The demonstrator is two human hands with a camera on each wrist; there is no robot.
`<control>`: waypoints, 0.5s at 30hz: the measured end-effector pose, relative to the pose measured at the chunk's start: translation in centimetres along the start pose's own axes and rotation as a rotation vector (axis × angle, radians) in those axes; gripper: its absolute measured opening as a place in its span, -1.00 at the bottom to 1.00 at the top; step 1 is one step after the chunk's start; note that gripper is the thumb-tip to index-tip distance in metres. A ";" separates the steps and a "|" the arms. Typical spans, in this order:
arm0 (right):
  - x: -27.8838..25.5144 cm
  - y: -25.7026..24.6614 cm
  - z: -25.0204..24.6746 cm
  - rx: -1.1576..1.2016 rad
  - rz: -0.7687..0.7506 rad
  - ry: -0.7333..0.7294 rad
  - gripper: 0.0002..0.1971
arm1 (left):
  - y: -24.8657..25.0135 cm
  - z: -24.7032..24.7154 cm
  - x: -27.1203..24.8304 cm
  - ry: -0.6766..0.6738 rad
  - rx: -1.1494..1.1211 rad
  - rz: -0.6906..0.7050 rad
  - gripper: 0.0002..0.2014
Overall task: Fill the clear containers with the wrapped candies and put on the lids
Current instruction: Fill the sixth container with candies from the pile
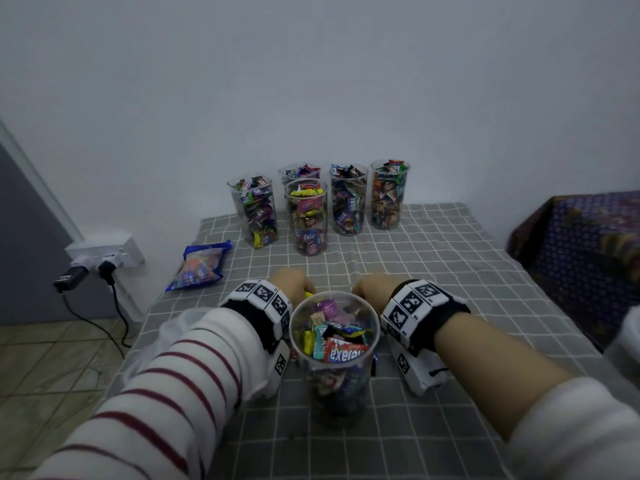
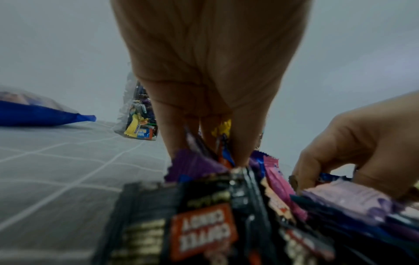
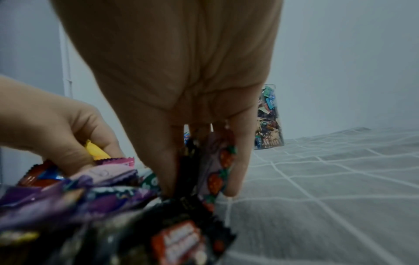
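A clear container (image 1: 363,386) stands near me in the middle of the grey checked cloth, with wrapped candies (image 1: 332,337) up to its rim. Just behind it both hands reach down into a loose pile of wrapped candies (image 2: 204,224); the container hides this pile in the head view. My left hand (image 1: 294,282) has its fingers (image 2: 167,136) down among the wrappers, curled round a yellow candy (image 3: 96,152). My right hand (image 1: 375,287) digs in beside it, and its fingers (image 3: 167,161) pinch a strawberry-print wrapper (image 3: 217,170) and dark ones.
Several filled clear containers (image 1: 306,216) stand without lids at the back by the wall. A blue candy bag (image 1: 199,268) lies at the left edge of the table. A power strip with plugs (image 1: 104,258) hangs left of the table. A patterned cloth (image 1: 571,254) covers something at the right.
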State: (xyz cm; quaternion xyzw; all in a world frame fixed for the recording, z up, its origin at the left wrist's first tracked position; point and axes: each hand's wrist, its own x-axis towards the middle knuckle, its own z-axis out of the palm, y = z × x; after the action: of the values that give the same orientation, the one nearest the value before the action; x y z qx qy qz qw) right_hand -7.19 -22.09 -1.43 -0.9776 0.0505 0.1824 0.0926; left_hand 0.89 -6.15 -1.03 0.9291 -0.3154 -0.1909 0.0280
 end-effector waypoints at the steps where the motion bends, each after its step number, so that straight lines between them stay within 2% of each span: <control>1: -0.2 0.0 0.0 0.006 0.004 0.009 -0.83 | -0.1 0.1 -0.2 0.015 -0.007 -0.005 -0.73; 6: -1.2 0.1 -0.1 0.025 0.021 0.012 -0.75 | 0.1 0.0 -1.6 0.118 -0.147 -0.015 -0.73; 15: -4.0 1.0 -1.1 0.371 0.001 0.179 -0.83 | 0.9 -2.0 -5.4 0.383 -0.459 0.028 -0.84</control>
State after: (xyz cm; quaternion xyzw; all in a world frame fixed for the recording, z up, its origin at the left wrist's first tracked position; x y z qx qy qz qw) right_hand -10.66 -23.07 0.92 -0.9560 0.0918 0.0825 0.2661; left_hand -2.84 -3.77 2.78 0.9133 -0.2657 -0.0778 0.2988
